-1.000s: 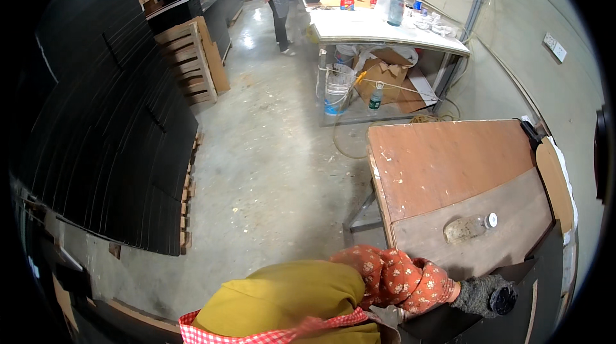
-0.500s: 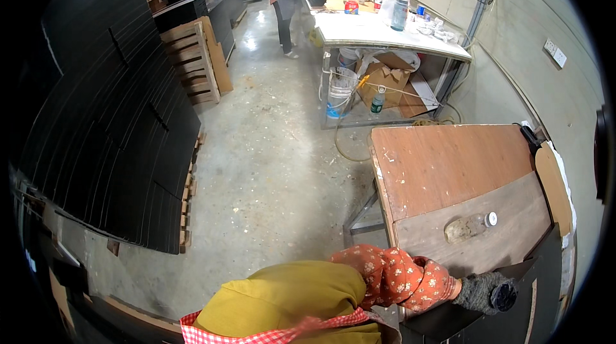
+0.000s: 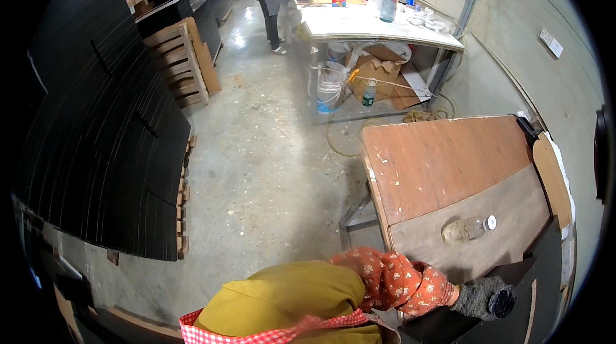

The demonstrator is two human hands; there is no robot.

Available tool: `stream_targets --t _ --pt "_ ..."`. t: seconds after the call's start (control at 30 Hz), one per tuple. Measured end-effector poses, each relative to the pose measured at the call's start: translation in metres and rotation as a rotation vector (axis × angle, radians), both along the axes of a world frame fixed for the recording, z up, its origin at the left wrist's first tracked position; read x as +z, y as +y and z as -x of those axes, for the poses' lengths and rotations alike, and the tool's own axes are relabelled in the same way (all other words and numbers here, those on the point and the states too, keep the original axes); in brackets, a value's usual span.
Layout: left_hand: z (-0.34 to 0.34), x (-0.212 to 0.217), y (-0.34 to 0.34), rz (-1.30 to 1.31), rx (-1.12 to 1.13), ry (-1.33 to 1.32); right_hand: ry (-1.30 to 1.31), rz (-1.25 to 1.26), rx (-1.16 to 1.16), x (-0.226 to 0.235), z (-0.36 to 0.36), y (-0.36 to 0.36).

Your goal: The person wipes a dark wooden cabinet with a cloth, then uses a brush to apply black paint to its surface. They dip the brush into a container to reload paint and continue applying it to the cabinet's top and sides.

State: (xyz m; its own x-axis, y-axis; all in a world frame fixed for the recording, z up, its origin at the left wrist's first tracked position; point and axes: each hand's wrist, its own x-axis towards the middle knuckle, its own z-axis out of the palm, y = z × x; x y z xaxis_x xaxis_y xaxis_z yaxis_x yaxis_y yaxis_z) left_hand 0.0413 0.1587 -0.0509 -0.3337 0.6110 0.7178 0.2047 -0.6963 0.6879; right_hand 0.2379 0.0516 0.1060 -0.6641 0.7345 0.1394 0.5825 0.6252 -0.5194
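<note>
Dark panel gripped at the near corner of the wooden table (image 3: 449,164).

The right hand (image 3: 484,297), gloved, is closed over the top edge of the dark panel (image 3: 507,318) standing against the table. The left hand is not in view. A lying plastic bottle (image 3: 467,230) is just beyond; a lift clear of it is judged necessary.

Beside us stands a wooden table (image 3: 443,164), its far part reddish-brown, its near part a greyer board. On the grey board a clear plastic bottle (image 3: 468,230) with a white cap lies on its side. A black panel (image 3: 507,309) rests across the near corner, and our gloved right hand (image 3: 481,297) presses on it. A pale oval board (image 3: 552,180) lies along the right edge.
</note>
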Motion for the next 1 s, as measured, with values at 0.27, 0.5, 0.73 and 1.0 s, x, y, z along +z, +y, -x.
stream_targets --t 0.27,0.5,0.73,1.0 --pt "0.022 0.025 -0.03 0.043 -0.089 0.114 0.015 0.033 -0.168 0.003 0.015 -0.039" --pt "0.076 0.021 -0.058 0.237 -0.254 -0.03 0.068 0.078 -0.47 -0.03 0.056 -0.097" --pt "0.096 -0.024 -0.065 0.279 -0.472 -0.122 0.176 0.033 -0.539 -0.078 0.087 -0.134" --pt "0.101 -0.016 -0.078 0.353 -0.495 -0.109 0.063 -0.059 -0.424 -0.083 0.1 -0.127"
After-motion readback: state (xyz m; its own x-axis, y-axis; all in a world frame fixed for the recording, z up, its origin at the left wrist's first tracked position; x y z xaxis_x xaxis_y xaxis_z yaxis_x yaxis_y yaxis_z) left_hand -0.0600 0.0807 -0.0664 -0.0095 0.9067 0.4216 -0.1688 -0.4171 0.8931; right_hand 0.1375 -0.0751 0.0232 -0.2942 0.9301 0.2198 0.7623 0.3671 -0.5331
